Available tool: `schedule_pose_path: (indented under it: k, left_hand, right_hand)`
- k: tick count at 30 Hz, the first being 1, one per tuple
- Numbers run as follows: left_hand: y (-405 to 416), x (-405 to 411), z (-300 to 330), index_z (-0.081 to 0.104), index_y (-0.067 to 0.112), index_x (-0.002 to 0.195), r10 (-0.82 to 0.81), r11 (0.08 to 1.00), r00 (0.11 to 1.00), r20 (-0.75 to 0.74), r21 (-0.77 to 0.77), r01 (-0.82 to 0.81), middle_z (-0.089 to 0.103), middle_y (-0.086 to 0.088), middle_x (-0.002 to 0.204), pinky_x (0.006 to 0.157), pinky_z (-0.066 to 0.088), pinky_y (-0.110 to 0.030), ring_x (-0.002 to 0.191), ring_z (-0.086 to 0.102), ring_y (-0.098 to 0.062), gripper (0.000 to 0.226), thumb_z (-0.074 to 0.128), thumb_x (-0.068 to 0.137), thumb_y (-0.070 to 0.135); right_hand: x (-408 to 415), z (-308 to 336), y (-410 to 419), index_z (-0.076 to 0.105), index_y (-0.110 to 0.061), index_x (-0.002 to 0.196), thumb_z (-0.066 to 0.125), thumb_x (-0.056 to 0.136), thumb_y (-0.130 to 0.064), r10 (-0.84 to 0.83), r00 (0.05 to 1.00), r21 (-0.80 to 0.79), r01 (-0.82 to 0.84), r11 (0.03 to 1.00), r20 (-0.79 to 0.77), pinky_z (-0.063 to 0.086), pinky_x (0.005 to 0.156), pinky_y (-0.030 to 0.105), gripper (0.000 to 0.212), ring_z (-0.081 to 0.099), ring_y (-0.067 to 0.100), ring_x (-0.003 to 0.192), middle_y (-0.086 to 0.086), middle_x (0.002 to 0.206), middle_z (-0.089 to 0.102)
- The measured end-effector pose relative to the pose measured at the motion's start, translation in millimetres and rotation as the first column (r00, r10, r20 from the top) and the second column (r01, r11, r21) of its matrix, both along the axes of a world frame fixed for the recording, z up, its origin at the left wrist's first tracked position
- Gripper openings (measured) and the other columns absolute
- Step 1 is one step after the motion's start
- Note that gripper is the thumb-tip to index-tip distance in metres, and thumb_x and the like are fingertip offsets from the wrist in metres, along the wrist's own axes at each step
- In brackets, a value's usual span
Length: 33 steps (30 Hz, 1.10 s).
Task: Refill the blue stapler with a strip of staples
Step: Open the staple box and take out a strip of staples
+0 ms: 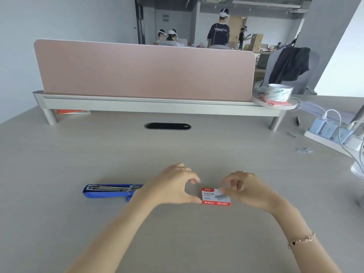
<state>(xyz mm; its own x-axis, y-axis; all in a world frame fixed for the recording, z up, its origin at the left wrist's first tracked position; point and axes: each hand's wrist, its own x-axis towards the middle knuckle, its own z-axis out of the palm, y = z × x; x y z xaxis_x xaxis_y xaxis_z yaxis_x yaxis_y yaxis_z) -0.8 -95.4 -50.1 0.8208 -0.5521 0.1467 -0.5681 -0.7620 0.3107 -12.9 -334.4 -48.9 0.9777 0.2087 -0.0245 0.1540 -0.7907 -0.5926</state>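
Note:
The blue stapler (107, 192) lies flat on the desk at the left, swung open so that its metal staple channel faces up. A small red and grey staple box (214, 196) rests on the desk in front of me. My left hand (175, 186) curls around the box's left end, its thumb touching the front left corner and its fingers arched above. My right hand (248, 189) pinches the box's right end with its fingertips. No loose strip shows in either hand.
A pink divider (143, 71) on a grey rail stands at the back. A cable slot (168, 126) sits mid-desk. Loose staple strips (304, 150), a power strip with chargers (332, 133) and cables lie at the right. A tape roll (279, 92) is on a round shelf.

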Motion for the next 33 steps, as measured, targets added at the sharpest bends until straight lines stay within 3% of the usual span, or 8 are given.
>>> schedule_pose_path:
  k: [3,6,10,16,24,33]
  left_hand:
    - [-12,-1,-7,0.065,0.028,0.110,-0.032,0.997,0.999,0.025,0.064,0.030,0.065,0.010,0.103,0.077,0.035,-0.023,0.096,0.048,-0.012,0.048,0.069,0.073,0.059]
    - [-17,0,-13,0.067,0.027,0.102,-0.036,0.999,0.998,0.045,0.025,0.035,0.065,0.010,0.096,0.079,0.038,-0.023,0.091,0.048,-0.011,0.041,0.067,0.074,0.058]
    - [-20,2,-16,0.066,0.026,0.096,-0.036,0.999,0.997,0.062,0.007,0.036,0.062,0.011,0.093,0.077,0.035,-0.021,0.084,0.044,-0.007,0.038,0.067,0.074,0.056]
    - [-19,0,-14,0.065,0.024,0.097,-0.021,1.000,1.000,0.018,0.013,0.021,0.061,0.010,0.094,0.072,0.029,-0.020,0.084,0.044,-0.007,0.039,0.068,0.074,0.056]
    - [-16,2,-8,0.068,0.027,0.106,-0.022,0.999,0.997,-0.073,0.033,0.024,0.064,0.009,0.099,0.073,0.035,-0.024,0.086,0.045,-0.008,0.045,0.071,0.073,0.056]
    - [-12,-2,-4,0.068,0.022,0.094,-0.005,0.989,1.000,0.021,0.149,0.001,0.065,0.003,0.091,0.080,0.041,-0.031,0.090,0.052,-0.016,0.036,0.066,0.076,0.053]
  right_hand:
    - [-4,1,3,0.061,-0.032,0.107,0.076,0.064,-0.054,0.045,0.994,-0.081,-0.053,0.995,-0.097,0.045,0.066,0.019,0.051,0.056,0.003,0.072,-0.009,0.081,0.060]
    - [-4,-4,3,0.058,-0.032,0.111,0.080,0.059,-0.053,0.096,0.992,-0.121,-0.105,0.987,-0.078,0.040,0.065,0.017,0.060,0.054,-0.001,0.074,-0.011,0.083,0.058]
    - [-2,-6,0,0.059,-0.027,0.109,0.082,0.063,-0.041,0.074,0.992,-0.038,-0.078,0.996,-0.097,0.043,0.062,0.015,0.053,0.054,0.000,0.068,-0.009,0.082,0.060]
    - [0,-8,-1,0.059,-0.027,0.108,0.082,0.066,-0.033,0.070,0.990,0.031,-0.067,0.997,-0.121,0.042,0.057,0.005,0.048,0.051,-0.013,0.059,-0.006,0.088,0.061]
    - [-2,-6,-2,0.064,-0.027,0.092,0.080,0.068,-0.031,0.110,0.989,-0.021,-0.113,0.993,-0.101,0.039,0.056,0.006,0.030,0.047,-0.009,0.058,-0.012,0.083,0.060]
    - [0,-3,-16,0.064,-0.029,0.090,0.081,0.066,-0.033,0.086,0.986,-0.023,-0.090,0.996,-0.141,0.037,0.049,0.009,0.030,0.046,-0.004,0.053,-0.011,0.085,0.060]
